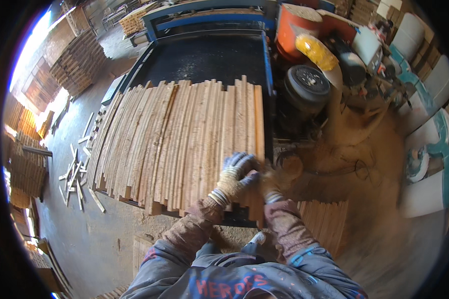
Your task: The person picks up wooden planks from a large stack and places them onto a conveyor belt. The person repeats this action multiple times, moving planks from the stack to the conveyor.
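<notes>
A broad row of long wooden strips (184,134) lies side by side on the black bed of a blue-framed machine, their near ends uneven. My left hand (233,175), in a pale work glove with blue-grey fingers, rests on the strips near the right end of the row. Its fingers are stretched out over the wood, the thumb toward the right. Close beside it, my right hand (270,182) is at the row's right edge, by the outermost strip. Motion smears this hand, so its fingers and anything in them cannot be made out.
Behind the strips stretches the machine's black bed (204,57). To the right stand a dark round motor housing (308,82) and a yellow-wrapped duct (316,52). More strips (324,219) lie low by my right arm. Scrap sticks (76,177) litter the left floor, near stacked timber (77,62).
</notes>
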Available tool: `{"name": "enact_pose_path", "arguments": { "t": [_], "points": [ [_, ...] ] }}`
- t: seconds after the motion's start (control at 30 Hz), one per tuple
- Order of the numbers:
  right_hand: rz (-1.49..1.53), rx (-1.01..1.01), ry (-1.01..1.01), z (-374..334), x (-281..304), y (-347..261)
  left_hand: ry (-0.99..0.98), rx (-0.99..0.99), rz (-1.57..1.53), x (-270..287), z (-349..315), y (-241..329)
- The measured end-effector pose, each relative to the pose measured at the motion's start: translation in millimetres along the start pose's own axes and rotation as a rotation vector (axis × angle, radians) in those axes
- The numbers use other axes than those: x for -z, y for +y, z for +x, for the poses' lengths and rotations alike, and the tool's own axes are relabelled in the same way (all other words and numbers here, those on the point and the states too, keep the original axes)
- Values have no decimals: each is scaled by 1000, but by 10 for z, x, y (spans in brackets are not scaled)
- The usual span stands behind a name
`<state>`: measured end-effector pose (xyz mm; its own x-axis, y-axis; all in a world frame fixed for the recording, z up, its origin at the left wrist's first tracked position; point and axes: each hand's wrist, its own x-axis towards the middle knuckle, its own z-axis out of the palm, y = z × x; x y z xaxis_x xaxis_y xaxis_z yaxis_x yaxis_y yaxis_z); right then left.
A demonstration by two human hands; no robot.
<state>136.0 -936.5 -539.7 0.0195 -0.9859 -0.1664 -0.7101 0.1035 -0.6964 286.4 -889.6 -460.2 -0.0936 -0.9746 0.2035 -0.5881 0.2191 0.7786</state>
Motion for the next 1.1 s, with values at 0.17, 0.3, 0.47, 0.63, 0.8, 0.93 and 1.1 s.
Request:
{"name": "enact_pose_path", "arguments": {
  "t": [0.17, 0.3, 0.47, 0.63, 0.8, 0.93, 1.1],
  "points": [
    [445, 373, 327, 777, -142, 948, -204, -191, -359, 1412, -250, 93],
    [490, -43, 91, 166, 264, 294, 196, -105, -45, 3415, -528, -1478],
    [383, -462, 688, -499, 964, 940, 578, 579, 478, 5836, -329, -4574],
    [308, -428, 687, -1403, 1083, 402, 112, 713, 866, 6311, -129, -6213],
    [567, -183, 406, -1079, 397, -340, 225, 488, 837, 6670, -1079, -6783],
    [28, 87, 457, -957, 75, -2039, 256, 580, 264, 6097, -993, -6027],
    [-149, 231, 124, -929, -385, -2503, 697, 610, 53, 6082, -2741, -5418]
  ]
}}
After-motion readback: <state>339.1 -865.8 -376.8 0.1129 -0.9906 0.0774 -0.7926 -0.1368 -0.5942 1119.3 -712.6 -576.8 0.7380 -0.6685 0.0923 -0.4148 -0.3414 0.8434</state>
